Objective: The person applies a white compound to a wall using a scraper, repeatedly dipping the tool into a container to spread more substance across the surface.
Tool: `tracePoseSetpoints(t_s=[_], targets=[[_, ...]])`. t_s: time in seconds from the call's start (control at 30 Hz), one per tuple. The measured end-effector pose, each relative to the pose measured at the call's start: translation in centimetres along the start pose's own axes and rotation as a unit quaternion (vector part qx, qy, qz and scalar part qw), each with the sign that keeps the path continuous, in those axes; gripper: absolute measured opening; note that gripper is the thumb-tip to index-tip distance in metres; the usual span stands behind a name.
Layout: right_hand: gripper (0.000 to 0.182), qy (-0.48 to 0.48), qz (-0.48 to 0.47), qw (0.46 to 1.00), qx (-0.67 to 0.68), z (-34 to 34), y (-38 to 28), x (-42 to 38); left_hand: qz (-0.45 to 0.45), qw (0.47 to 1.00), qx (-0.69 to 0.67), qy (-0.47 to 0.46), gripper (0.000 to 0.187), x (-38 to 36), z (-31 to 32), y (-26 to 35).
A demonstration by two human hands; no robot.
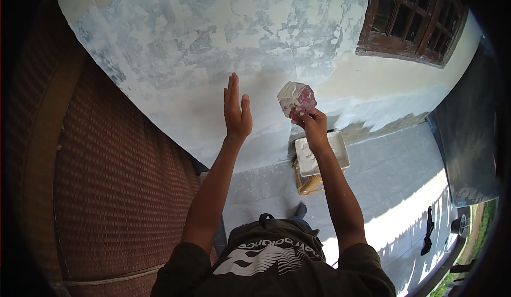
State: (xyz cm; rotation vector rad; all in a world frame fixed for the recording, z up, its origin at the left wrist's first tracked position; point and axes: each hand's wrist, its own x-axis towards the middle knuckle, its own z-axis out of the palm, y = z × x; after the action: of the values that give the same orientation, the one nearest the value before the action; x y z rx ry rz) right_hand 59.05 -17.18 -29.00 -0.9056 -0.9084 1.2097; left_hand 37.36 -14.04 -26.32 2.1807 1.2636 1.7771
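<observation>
My right hand (311, 120) grips a flat, reddish putty scraper (297, 98) whose face is smeared with white filler. Raised upright beside the wall, my left hand (236, 111) holds nothing; its fingers are stretched out and the thumb stands apart. Both hands are in front of a patchy white and grey plastered wall (213, 36). Below my right forearm, a white tray (340, 147) of pale paste rests on a wooden stool (310, 186), partly hidden by the arm.
A brown woven panel (117, 190) runs along the left. A wooden-framed window (410, 20) is set in the wall at upper right. Grey tiles (383, 153) cover the floor, with a dark cloth-like item (428, 230) and a bucket (460, 225) at the right.
</observation>
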Motion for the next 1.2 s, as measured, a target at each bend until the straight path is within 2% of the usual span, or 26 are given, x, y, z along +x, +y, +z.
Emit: tracePoseSetpoints(t_s=[0.43, 0.57, 0.8, 0.93, 1.0, 1.03, 1.1, 1.13, 1.2], targets=[[0.025, -0.014, 0.122, 0.992, 0.007, -14.3, 2.9, 5.4, -0.127, 0.99, 0.018, -0.055, 0.055, -5.2, 15.7, 0.6], [0.025, 0.008, 0.153, 0.988, 0.004, -17.5, 4.5, 6.1, -0.149, 0.985, 0.017, -0.089, 0.055, -7.1, 19.0, -0.3], [0.026, 0.071, 0.249, 0.964, -0.053, -24.9, 11.2, 4.4, -0.222, 0.961, -0.023, -0.164, 0.056, -13.4, 23.7, -2.5], [0.025, 0.08, 0.29, 0.938, -0.173, -30.3, 17.3, 2.3, -0.255, 0.943, -0.039, -0.209, 0.053, -18.3, 25.8, -3.9], [0.02, 0.066, 0.287, 0.909, -0.295, -32.0, 19.4, 0.8, -0.274, 0.933, -0.038, -0.23, 0.053, -20.8, 26.5, -4.6], [0.02, 0.069, 0.299, 0.904, -0.298, -33.4, 20.9, 0.3, -0.281, 0.928, -0.033, -0.241, 0.053, -22.0, 27.0, -5.0], [0.018, 0.025, 0.216, 0.866, -0.45, -36.0, 24.0, -1.0, -0.298, 0.918, -0.036, -0.259, 0.052, -24.3, 27.9, -5.8], [0.018, 0.022, 0.233, 0.861, -0.452, -36.7, 25.0, -1.4, -0.306, 0.913, -0.034, -0.269, 0.052, -25.5, 28.2, -6.2], [0.016, -0.039, 0.083, 0.831, -0.548, -37.3, 26.0, -1.3, -0.317, 0.904, -0.031, -0.285, 0.052, -27.6, 28.8, -7.0]])
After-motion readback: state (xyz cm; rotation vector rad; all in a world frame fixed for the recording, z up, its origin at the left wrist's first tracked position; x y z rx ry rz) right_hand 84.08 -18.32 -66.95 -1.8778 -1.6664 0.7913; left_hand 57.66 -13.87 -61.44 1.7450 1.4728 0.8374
